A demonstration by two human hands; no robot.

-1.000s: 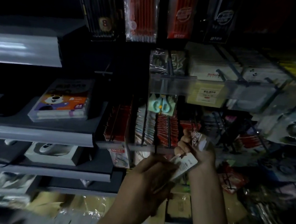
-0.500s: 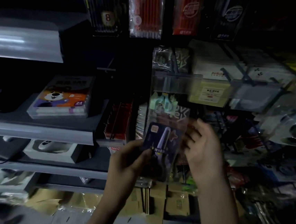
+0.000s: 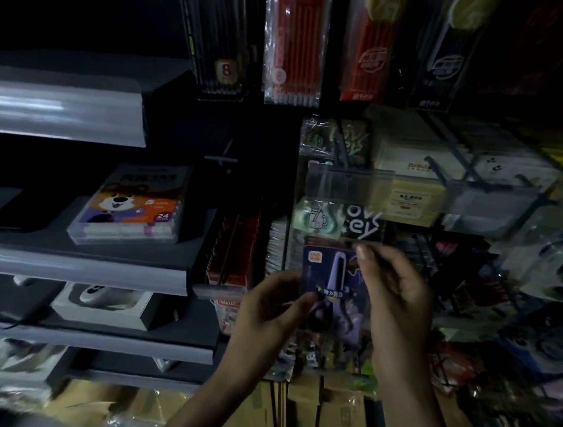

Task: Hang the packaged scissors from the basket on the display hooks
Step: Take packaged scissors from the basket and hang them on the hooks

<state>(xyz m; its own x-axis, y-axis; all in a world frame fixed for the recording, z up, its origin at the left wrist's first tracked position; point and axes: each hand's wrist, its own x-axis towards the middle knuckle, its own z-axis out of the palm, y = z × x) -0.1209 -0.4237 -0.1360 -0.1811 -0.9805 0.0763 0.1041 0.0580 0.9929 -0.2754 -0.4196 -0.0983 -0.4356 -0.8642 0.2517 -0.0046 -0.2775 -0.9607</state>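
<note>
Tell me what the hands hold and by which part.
One packaged scissors, in both: the left hand pinches its lower left edge, the right hand pinches its top right corner.

All you got of the person was a pair of arms. The bare left hand (image 3: 270,312) and the bare left forearm (image 3: 207,402) behind it showed skin all the way down to the bottom edge. Same deal on the other side: the bare right hand (image 3: 398,303) ran into an uncovered right forearm (image 3: 406,407). One right fingertip (image 3: 366,255) seemed to have a short, plain nail, but it was dim and blurry, so hard to say.
</note>
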